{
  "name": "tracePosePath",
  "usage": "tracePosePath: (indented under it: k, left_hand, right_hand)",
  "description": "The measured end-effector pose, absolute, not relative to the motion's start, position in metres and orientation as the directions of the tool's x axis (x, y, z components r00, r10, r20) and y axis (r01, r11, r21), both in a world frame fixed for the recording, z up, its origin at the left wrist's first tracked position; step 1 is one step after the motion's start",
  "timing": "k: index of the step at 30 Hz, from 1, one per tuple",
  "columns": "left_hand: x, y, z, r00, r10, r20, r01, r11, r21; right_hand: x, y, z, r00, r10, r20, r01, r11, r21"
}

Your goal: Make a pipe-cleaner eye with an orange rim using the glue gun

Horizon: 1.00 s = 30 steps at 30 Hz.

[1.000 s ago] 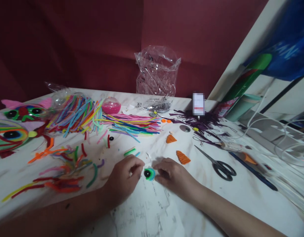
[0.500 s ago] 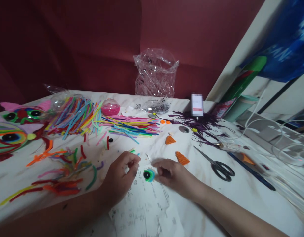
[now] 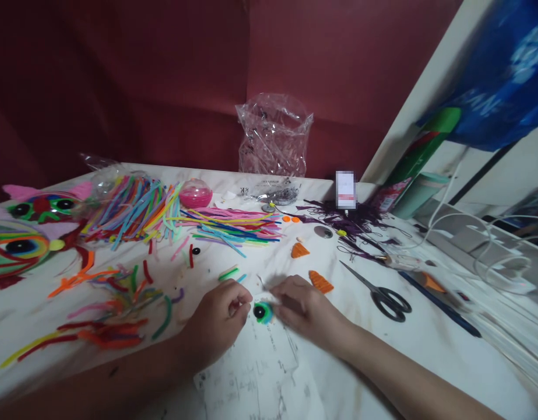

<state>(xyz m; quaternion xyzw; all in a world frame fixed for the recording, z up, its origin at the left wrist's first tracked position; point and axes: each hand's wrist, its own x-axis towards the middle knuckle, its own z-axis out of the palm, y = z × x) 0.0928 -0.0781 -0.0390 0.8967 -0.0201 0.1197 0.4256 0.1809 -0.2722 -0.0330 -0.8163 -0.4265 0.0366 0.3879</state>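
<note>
A small round eye (image 3: 262, 312), black in the middle with green and blue pipe-cleaner rings, lies on a printed paper sheet (image 3: 246, 373) between my hands. Just to its left is my left hand (image 3: 220, 319), thumb and fingertips pinched together; anything between them is too small to make out. On the other side, my right hand (image 3: 312, 309) has its index finger and thumb bent and apart, the thumb close to the eye's right edge. Whether it touches the eye is unclear. Short green and blue pipe-cleaner bits (image 3: 228, 272) lie beyond my left hand.
Black-handled scissors (image 3: 389, 300) and orange ridged pieces (image 3: 321, 282) lie to the right. Pipe cleaners (image 3: 238, 224) are bundled at the back, with cut scraps (image 3: 111, 332) at left. Decorated animal faces (image 3: 19, 248) sit far left; purple strands (image 3: 360, 219) surround a phone (image 3: 346, 189).
My left hand has closed its thumb and fingers together and moved slightly right. My right thumb and index finger have shifted a little beside the eye. The view has tilted slightly.
</note>
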Motion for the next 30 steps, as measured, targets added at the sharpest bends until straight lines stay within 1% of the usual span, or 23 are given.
tracePosePath:
  k: [2, 5, 8, 11, 16, 21, 26, 30]
  left_hand:
    - [0.0935, -0.0786, -0.0417, 0.975, 0.042, 0.22, -0.14, -0.652, 0.745]
    - [0.0948, -0.0786, -0.0429, 0.975, 0.017, 0.22, -0.153, -0.666, 0.73]
    - [0.0955, -0.0784, -0.0421, 0.974, 0.004, 0.228, -0.165, -0.675, 0.719]
    - [0.0952, -0.0786, -0.0413, 0.972, -0.003, 0.234, -0.172, -0.686, 0.707]
    - [0.0941, -0.079, -0.0423, 0.971, -0.001, 0.237, -0.173, -0.686, 0.706]
    - [0.0951, -0.0776, -0.045, 0.969, -0.006, 0.245, -0.179, -0.7, 0.692]
    - [0.0953, -0.0773, -0.0459, 0.966, -0.016, 0.257, -0.191, -0.713, 0.674]
    - [0.0952, -0.0777, -0.0456, 0.962, -0.028, 0.271, -0.21, -0.708, 0.674]
  right_hand:
    - [0.1772, -0.2701, -0.0344, 0.588, 0.767, 0.259, 0.708, -0.332, -0.624]
    - [0.1755, -0.2697, -0.0363, 0.573, 0.783, 0.24, 0.727, -0.351, -0.59]
    - [0.176, -0.2708, -0.0391, 0.597, 0.768, 0.233, 0.7, -0.357, -0.619]
    - [0.1773, -0.272, -0.0422, 0.629, 0.734, 0.255, 0.674, -0.351, -0.65]
    - [0.1795, -0.2739, -0.041, 0.68, 0.688, 0.255, 0.64, -0.387, -0.664]
    - [0.1783, -0.2722, -0.0387, 0.649, 0.708, 0.278, 0.666, -0.352, -0.658]
    - [0.1756, -0.269, -0.0435, 0.608, 0.749, 0.263, 0.678, -0.319, -0.662]
    - [0.1757, -0.2701, -0.0399, 0.644, 0.716, 0.268, 0.663, -0.349, -0.663]
